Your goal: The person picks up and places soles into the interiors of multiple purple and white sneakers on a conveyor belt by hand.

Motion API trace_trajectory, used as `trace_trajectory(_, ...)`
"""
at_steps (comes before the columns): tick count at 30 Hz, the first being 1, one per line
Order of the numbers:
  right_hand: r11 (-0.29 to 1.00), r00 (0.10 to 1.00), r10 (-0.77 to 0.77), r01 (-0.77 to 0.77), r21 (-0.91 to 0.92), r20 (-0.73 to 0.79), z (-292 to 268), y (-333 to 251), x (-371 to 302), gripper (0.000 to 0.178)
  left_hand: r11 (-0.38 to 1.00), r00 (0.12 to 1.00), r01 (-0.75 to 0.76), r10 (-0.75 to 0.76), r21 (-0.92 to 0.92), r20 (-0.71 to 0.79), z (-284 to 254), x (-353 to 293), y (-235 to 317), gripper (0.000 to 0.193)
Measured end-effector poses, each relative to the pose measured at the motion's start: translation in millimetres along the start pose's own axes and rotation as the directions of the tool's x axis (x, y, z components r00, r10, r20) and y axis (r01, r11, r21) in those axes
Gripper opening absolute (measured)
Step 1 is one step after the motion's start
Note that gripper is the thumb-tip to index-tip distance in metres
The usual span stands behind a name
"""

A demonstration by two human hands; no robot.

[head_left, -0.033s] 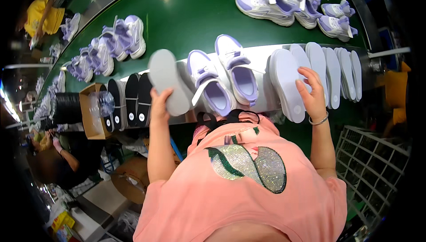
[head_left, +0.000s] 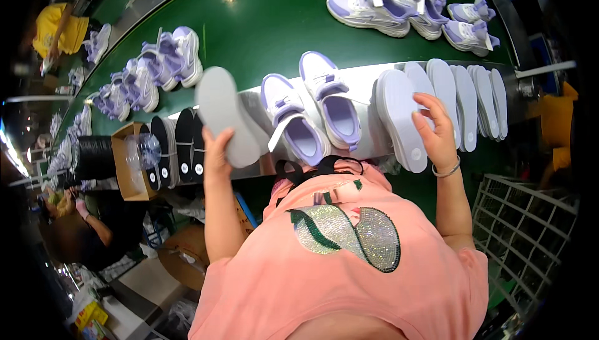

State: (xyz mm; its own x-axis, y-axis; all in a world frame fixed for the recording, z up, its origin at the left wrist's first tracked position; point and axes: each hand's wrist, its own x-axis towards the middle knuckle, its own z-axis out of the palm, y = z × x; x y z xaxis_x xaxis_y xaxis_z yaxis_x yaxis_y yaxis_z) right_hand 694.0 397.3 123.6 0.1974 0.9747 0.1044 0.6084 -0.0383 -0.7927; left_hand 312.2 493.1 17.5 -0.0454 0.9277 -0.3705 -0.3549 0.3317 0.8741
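Observation:
My left hand (head_left: 217, 151) is closed on the lower edge of a grey insole (head_left: 219, 106), held upright with its face showing. Another grey insole (head_left: 249, 131) shows partly behind it, and I cannot tell if it is held too. My right hand (head_left: 438, 131) is at the edge of a stack of pale lilac insoles (head_left: 398, 121), with thumb and fingers apart. Whether it touches the stack, I cannot tell. Between my hands stand two white and lilac sneakers, the left sneaker (head_left: 282, 100) and the right sneaker (head_left: 321, 72), openings toward me.
More pale insoles (head_left: 465, 109) stand in a row at the right. Black insoles (head_left: 185, 143) and a cardboard box (head_left: 128, 174) are at the left. Sneakers lie on the green belt (head_left: 262, 28). A wire rack (head_left: 524, 234) stands at lower right; other people work at far left.
My left hand has moved slightly left with the grey insole. The right hand stays beside the pale stack. The whole view has shifted a little.

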Motion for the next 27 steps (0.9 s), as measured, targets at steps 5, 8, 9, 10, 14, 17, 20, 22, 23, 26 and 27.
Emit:
trace_trajectory(5,0.704,0.924,-0.085,-0.210,0.678,0.373,30.9,-58.3,25.0,0.039,0.835,0.845,0.186,0.133,-0.518,0.518,40.2,-25.4,66.1,0.075)
trace_trajectory(8,0.564,0.841,-0.231,-0.294,0.771,0.490,73.8,-70.2,44.3,0.063,0.959,0.826,-0.242,0.125,0.146,0.549,84.3,-14.2,36.5,0.054)
trace_trajectory(9,0.486,0.846,-0.282,-0.281,0.827,0.453,90.8,-67.7,46.9,0.064,0.979,0.780,-0.184,0.088,0.093,0.619,96.1,-10.9,14.6,0.049)
trace_trajectory(10,0.408,0.750,-0.320,-0.442,0.799,0.578,98.7,-58.8,54.3,0.061,0.989,0.689,0.066,0.052,-0.134,0.723,106.6,-9.8,0.4,0.049)
trace_trajectory(14,0.250,0.679,-0.376,-0.581,0.775,0.631,99.0,-30.9,56.4,0.052,0.782,0.420,0.603,-0.141,-0.160,0.896,145.6,-14.4,-19.5,0.047)
trace_trajectory(17,0.184,0.912,-0.071,-0.386,0.904,0.403,58.4,-48.3,41.7,0.050,0.736,0.463,0.677,-0.426,0.000,0.778,169.5,-30.6,10.0,0.046)
trace_trajectory(20,0.350,0.985,0.003,-0.163,0.923,0.173,12.2,-47.3,42.2,0.054,0.915,0.525,0.403,-0.220,-0.013,0.822,188.7,-29.0,11.6,0.059)
trace_trajectory(22,0.658,0.996,-0.043,-0.034,0.752,0.082,-3.0,-43.7,42.8,0.066,0.938,0.588,0.332,-0.124,-0.099,0.799,203.2,-39.5,17.3,0.065)
trace_trajectory(23,0.777,0.999,-0.022,-0.011,0.630,0.044,-1.9,-43.1,37.6,0.070,0.955,0.602,0.269,-0.062,-0.128,0.796,216.8,-48.2,17.6,0.065)
trace_trajectory(26,0.973,0.996,-0.076,0.086,0.212,-0.053,36.9,-29.5,15.8,0.088,0.977,0.781,0.114,0.023,-0.179,0.624,247.7,-73.8,-4.3,0.066)
trace_trajectory(27,0.970,0.990,-0.061,0.088,0.226,-0.124,40.9,-29.8,14.0,0.083,0.974,0.745,0.140,0.015,-0.179,0.667,249.1,-68.7,-9.3,0.066)
